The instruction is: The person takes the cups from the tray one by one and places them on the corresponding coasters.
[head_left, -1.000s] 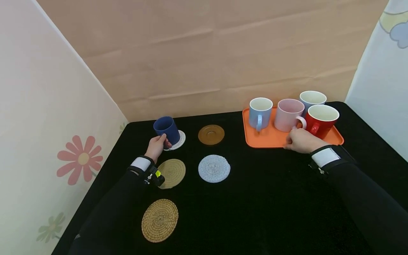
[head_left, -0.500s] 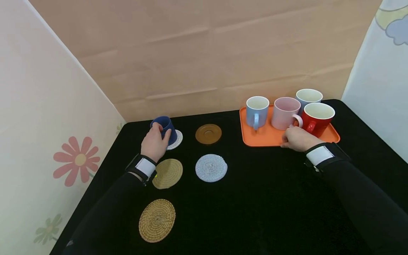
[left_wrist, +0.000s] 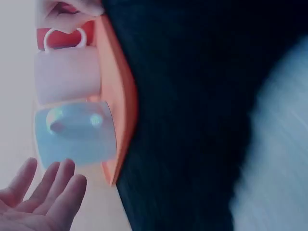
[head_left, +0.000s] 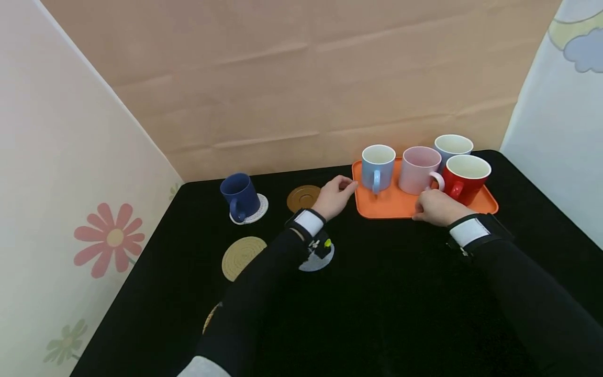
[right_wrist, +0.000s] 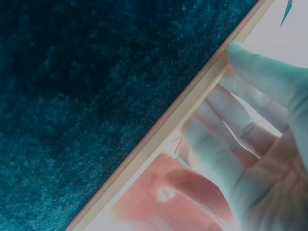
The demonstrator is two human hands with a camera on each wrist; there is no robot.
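1. Black bench: I log the left forearm lying aslant across it, pointing forward and right.
2. Right grip: thumb and fingers pinch the near rim of the orange tray.
3. Left grip: loose, holding nothing, palm toward the light-blue mug.
4. That mug: upright, tray's left end, handle on the near side, just right of the left grip, which I judge nearer; contact unclear.

A light-blue mug and a red mug shone glossy and smooth, the orange tray looked like plastic, black cloth lay matt and napped, and matt brown paper showed creases.
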